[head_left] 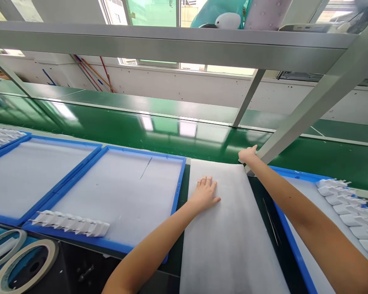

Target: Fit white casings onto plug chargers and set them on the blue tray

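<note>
Shelf beam: a grey beam [171, 43] crosses the top from the left edge.
Strip: a glossy green strip [116, 126] runs across behind the trays, with light reflected in it.
Far-left tray: blue-rimmed tray [9, 151], partly in view, filled with white pieces [3, 136].
Second tray: blue rim, pale floor [43, 175], side by side with the next one.
Rings: a white ring [22, 239] and a cream ring [44, 243] lie near each other in the bottom left corner.
Third tray: blue rim, pale floor [125, 192], a thin dark line [145, 168] towards the back; a row of white parts [70, 223] lies along its near edge.
Left hand: palm down on the sheet, fingers spread a little, thumb out, pinching nothing [206, 192].
Sheet: long, white and flat [230, 249], between the third tray and the right tray.
Right hand: at the sheet's far right corner, beside the foot of the post [319, 102], fingers mostly curled [248, 154]; cannot tell whether it pinches anything.
Thin tool: slim, on the dark surface just right of the sheet [271, 220].
Right tray: blue rim [297, 174], overlapping white parts [349, 210] along its right side; the right forearm passes over it.
</note>
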{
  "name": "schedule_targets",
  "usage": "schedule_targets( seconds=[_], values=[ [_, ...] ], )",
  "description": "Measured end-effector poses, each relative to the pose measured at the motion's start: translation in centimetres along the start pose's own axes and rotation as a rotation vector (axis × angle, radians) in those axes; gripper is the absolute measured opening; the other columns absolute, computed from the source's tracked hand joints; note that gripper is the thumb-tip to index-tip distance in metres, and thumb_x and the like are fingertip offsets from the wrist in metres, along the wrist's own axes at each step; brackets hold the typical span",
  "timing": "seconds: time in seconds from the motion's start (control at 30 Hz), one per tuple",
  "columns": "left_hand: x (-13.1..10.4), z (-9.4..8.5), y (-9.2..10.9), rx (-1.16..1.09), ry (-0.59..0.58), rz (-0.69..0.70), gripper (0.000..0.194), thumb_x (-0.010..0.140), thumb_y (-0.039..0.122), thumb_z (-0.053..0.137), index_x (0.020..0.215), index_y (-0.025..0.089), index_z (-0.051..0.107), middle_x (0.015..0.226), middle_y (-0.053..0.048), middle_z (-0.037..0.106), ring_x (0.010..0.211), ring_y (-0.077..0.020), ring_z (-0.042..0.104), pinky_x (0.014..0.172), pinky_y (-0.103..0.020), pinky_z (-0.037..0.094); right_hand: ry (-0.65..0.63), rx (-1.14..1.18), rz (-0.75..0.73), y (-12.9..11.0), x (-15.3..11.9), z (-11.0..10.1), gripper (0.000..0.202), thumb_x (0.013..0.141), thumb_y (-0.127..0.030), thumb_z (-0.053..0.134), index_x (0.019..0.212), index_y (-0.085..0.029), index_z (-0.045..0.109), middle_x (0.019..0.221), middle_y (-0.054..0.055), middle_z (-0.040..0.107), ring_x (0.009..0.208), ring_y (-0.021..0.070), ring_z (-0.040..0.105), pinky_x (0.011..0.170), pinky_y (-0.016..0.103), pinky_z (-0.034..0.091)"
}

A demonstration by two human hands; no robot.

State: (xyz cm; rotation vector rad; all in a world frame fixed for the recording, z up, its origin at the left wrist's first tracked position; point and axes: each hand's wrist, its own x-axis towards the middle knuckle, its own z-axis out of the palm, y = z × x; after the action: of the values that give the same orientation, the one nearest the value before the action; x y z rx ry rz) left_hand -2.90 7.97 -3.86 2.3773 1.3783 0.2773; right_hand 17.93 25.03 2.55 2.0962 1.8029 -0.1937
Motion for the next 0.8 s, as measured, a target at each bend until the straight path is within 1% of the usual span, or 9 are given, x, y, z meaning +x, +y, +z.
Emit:
schedule_targets(
  seconds=[0.07, 0.13, 0.27, 0.33, 0.4, 0.47, 0.57, 0.67, 0.8],
  values=[
    [-0.1, 0.2, 0.0, -0.004, 0.011, 0.006, 0.061, 0.080, 0.041, 0.059, 0.131, 0.013, 0.040, 0.144, -0.021, 0.029, 0.135, -0.0406, 0.020, 0.108, -0.056, 0.022, -0.001, -0.026, -0.001, 0.3, 0.2, 0.1, 0.028, 0.085, -0.029, 0.062, 0.109, -0.014, 0.060, 0.119, 0.009, 0.056, 0.119, 0.0279, 0.046, 0.103, 0.057, 0.026],
    [-0.1, 0.3, 0.0, -0.015, 0.032, 0.012, 0.061, 0.078, 0.041, 0.061, 0.129, 0.015, 0.041, 0.143, -0.020, 0.031, 0.135, -0.0400, 0.022, 0.107, -0.056, 0.023, 0.007, -0.031, -0.045, 0.2, 0.2, -0.1, 0.027, 0.086, -0.032, 0.061, 0.107, -0.014, 0.060, 0.115, 0.008, 0.059, 0.114, 0.0258, 0.050, 0.101, 0.054, 0.031],
    [0.2, -0.1, 0.1, -0.044, 0.123, -0.011, 0.063, 0.077, 0.034, 0.063, 0.131, 0.015, 0.036, 0.137, -0.019, 0.039, 0.130, -0.0369, 0.032, 0.104, -0.054, 0.030, 0.074, 0.025, -0.223, -0.6, -1.4, -0.9, 0.026, 0.083, -0.030, 0.061, 0.101, -0.011, 0.062, 0.103, 0.011, 0.062, 0.099, 0.0251, 0.058, 0.089, 0.045, 0.041],
    [0.3, -0.8, 0.5, -0.055, 0.192, -0.046, 0.065, 0.080, 0.029, 0.059, 0.135, 0.013, 0.027, 0.134, -0.019, 0.040, 0.125, -0.0338, 0.037, 0.101, -0.051, 0.035, 0.130, 0.095, -0.352, -1.3, -3.8, -1.0, 0.027, 0.082, -0.029, 0.060, 0.101, -0.010, 0.061, 0.100, 0.014, 0.063, 0.093, 0.0258, 0.059, 0.080, 0.038, 0.044],
    [0.2, -1.6, 1.1, -0.077, 0.260, -0.055, 0.066, 0.083, 0.028, 0.056, 0.136, 0.011, 0.021, 0.131, -0.020, 0.041, 0.120, -0.0315, 0.042, 0.098, -0.047, 0.039, 0.174, 0.178, -0.490, -1.7, -7.4, -0.5, 0.028, 0.082, -0.031, 0.056, 0.104, -0.014, 0.058, 0.100, 0.013, 0.064, 0.089, 0.0239, 0.060, 0.073, 0.031, 0.044],
    [-0.2, -2.2, 1.8, -0.141, 0.306, 0.000, 0.060, 0.084, 0.029, 0.056, 0.132, 0.013, 0.025, 0.124, -0.017, 0.046, 0.113, -0.0294, 0.048, 0.093, -0.044, 0.044, 0.185, 0.251, -0.618, -1.7, -11.4, 0.7, 0.023, 0.083, -0.034, 0.053, 0.101, -0.020, 0.057, 0.096, 0.007, 0.064, 0.085, 0.0207, 0.061, 0.069, 0.028, 0.045],
    [-0.9, -2.4, 3.2, -0.242, 0.307, 0.151, 0.040, 0.085, 0.031, 0.057, 0.118, 0.018, 0.039, 0.106, -0.010, 0.054, 0.099, -0.0258, 0.056, 0.082, -0.040, 0.049, 0.186, 0.392, -0.767, -0.4, -16.6, 3.2, 0.010, 0.085, -0.029, 0.049, 0.091, -0.024, 0.055, 0.089, 0.005, 0.062, 0.077, 0.0194, 0.060, 0.064, 0.028, 0.045],
    [-1.6, -2.2, 4.6, -0.274, 0.253, 0.271, 0.034, 0.085, 0.033, 0.058, 0.112, 0.019, 0.042, 0.103, -0.008, 0.056, 0.094, -0.0244, 0.059, 0.078, -0.038, 0.050, 0.233, 0.617, -0.749, 2.0, -20.1, 5.2, 0.017, 0.083, -0.030, 0.053, 0.099, -0.026, 0.051, 0.093, 0.006, 0.059, 0.074, 0.0203, 0.059, 0.061, 0.031, 0.047],
    [-2.5, -2.6, 6.1, -0.324, 0.157, 0.395, 0.032, 0.087, 0.028, 0.053, 0.116, 0.019, 0.041, 0.109, -0.008, 0.057, 0.096, -0.0227, 0.059, 0.082, -0.036, 0.049, 0.213, 0.862, -0.626, 4.9, -23.5, 6.3, 0.031, 0.079, -0.034, 0.063, 0.105, -0.032, 0.047, 0.098, 0.005, 0.058, 0.071, 0.0195, 0.059, 0.061, 0.033, 0.049]
  ],
)
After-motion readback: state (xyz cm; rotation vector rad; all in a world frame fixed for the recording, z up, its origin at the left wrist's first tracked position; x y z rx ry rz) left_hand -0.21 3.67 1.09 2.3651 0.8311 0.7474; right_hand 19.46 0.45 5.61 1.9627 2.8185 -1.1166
